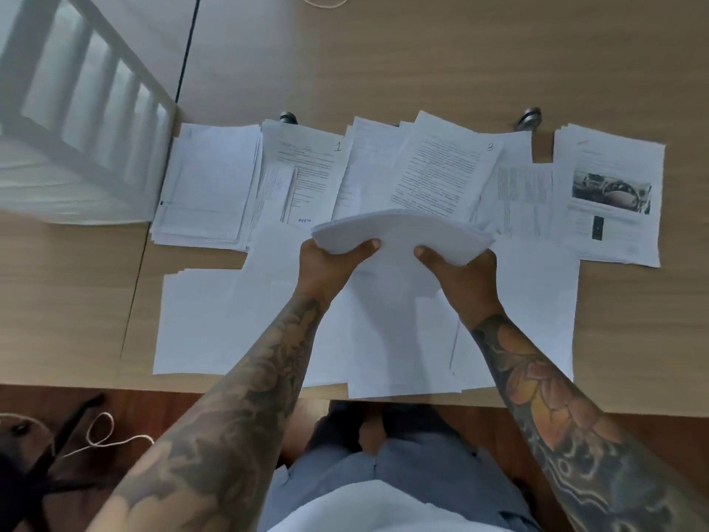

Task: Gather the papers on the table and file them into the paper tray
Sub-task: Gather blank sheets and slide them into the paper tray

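Observation:
I hold a thick stack of white papers (399, 232) above the wooden table (422, 63), bowed upward in the middle. My left hand (330, 263) grips its left edge and my right hand (460, 270) grips its right edge, thumbs on top. Under my hands lie blank white sheets (238, 320) spread near the front edge. Behind them sit printed pages: a pile at the left (211, 186), a page marked 1 (307, 163), a page marked 3 (445, 170), and a pile with a photo (614, 193) at the right. A white slatted paper tray (76, 109) stands at the far left.
Two round metal fittings (288, 117) (531, 117) sit in the table behind the papers. A dark seam (188, 51) runs across the tabletop. String (99, 435) and a dark chair base (57, 455) lie on the floor at the lower left.

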